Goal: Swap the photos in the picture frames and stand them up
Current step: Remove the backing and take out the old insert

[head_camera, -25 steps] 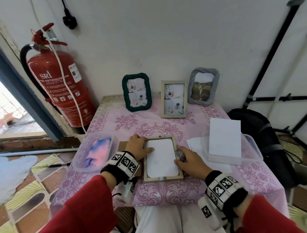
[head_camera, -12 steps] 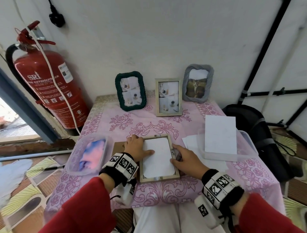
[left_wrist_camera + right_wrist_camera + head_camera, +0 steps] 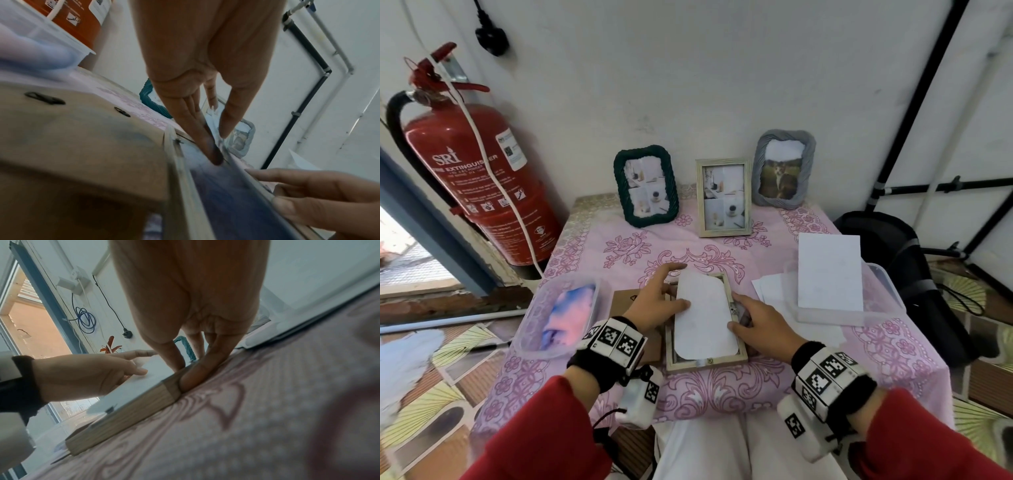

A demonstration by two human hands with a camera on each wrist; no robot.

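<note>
The wooden frame lies face down at the near middle of the table, on the pink floral cloth. A white photo sheet with rounded corners sits in its opening, back side up, its far end lifted above the frame's far rail.

Your left hand pinches the sheet's left edge: thumb on top, fingers reaching along and under the far-left corner. Your right hand has the thumb on the sheet's right edge and the fingers curled against the frame's right rail, gripping the frame.

Just left of the frame, under your left wrist, lies a brown backing board. Further left stands a clear tub holding something pink and blue. To the right, a second clear tub carries a white card, with loose white paper beside it.

Along the far edge, three frames stand upright: a dark green frame, a pale wooden frame, and a grey frame with a cat photo. A red fire extinguisher stands left of the table.
</note>
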